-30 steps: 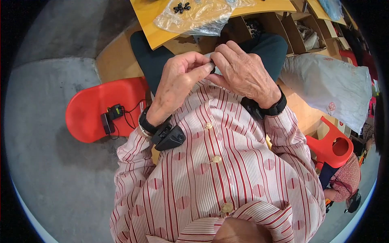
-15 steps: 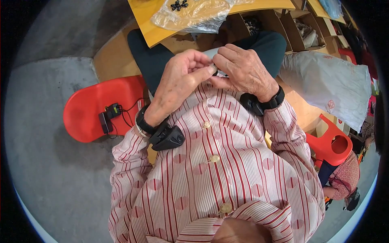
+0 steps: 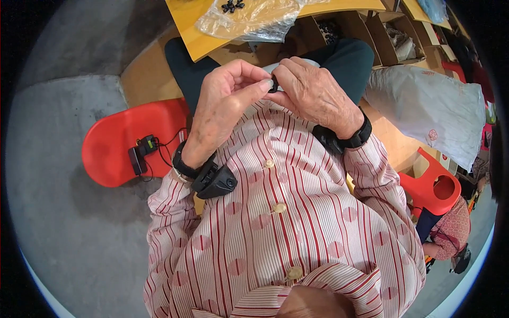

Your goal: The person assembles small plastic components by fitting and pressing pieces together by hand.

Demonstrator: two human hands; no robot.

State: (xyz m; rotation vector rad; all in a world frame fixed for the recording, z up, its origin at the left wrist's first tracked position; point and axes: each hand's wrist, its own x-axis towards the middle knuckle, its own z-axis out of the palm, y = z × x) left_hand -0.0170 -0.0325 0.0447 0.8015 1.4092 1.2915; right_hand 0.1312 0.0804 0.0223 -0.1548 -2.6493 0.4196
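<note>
Above my lap, both hands meet at a small black part (image 3: 273, 84), dark and roundish, too small to make out its kind. My left hand (image 3: 225, 100) pinches its left side between thumb and fingers. From the other side my right hand (image 3: 318, 95) grips it with thumb and forefinger, the remaining fingers curled. Much of the part is hidden by my fingertips. On the yellow table (image 3: 193, 40) ahead lies a clear plastic bag (image 3: 254, 24), with several small black pieces (image 3: 232, 6) on it.
Cardboard boxes (image 3: 397, 40) stand beneath the table, one holding black pieces (image 3: 330, 32). A white sack (image 3: 429, 111) leans at my right. At my left is a red seat (image 3: 114, 138) with a black device (image 3: 139, 159) and cables. Another person (image 3: 450, 230) sits near a red stool (image 3: 432, 183).
My left hand has shifted slightly left, and its fingers have drawn a little apart from the right hand. The small black part now shows more between the fingertips.
</note>
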